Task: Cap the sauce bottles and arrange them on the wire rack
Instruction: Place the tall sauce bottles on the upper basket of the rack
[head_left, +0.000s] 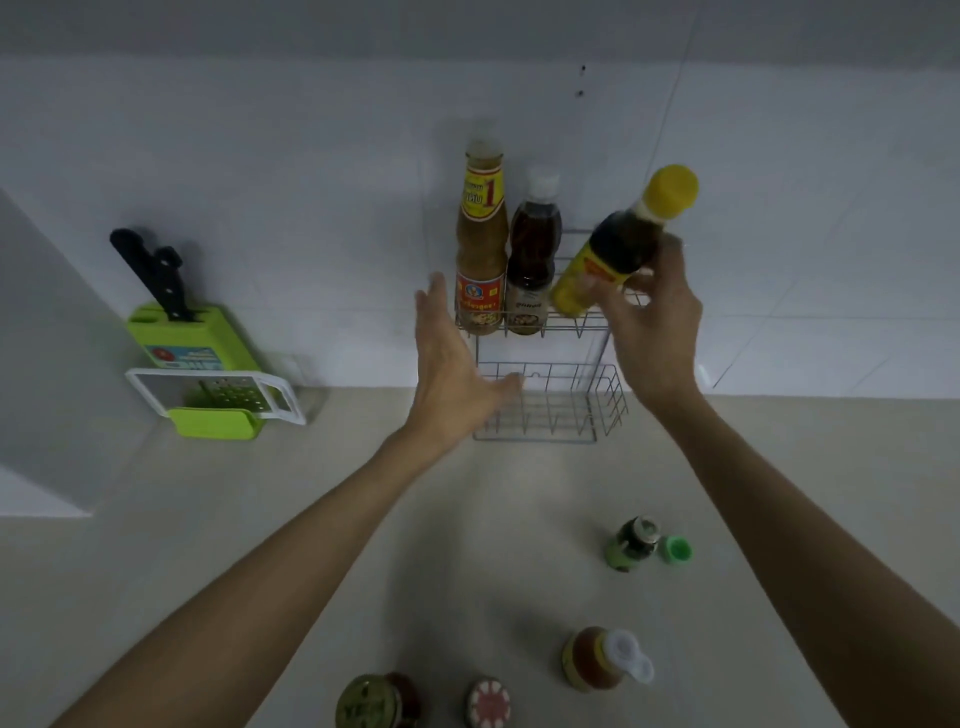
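A two-tier wire rack (550, 410) stands against the white wall. Its upper tier holds a tall tan sauce bottle (480, 244) and a dark bottle with a clear cap (532, 254). My right hand (654, 322) grips a dark bottle with a yellow cap and yellow label (618, 249), tilted right over the upper tier. My left hand (452, 358) is open, fingers apart, at the rack's left side. On the counter stand an uncapped green-labelled bottle (631, 543) with a green cap (677, 550) beside it, and an orange bottle with a flip cap standing open (597, 657).
A green knife block (192, 338) with a black knife and a white grater (218, 395) sit at the left by the wall. Two jars with lids, one green (371, 701) and one red-patterned (488, 701), stand at the counter's near edge.
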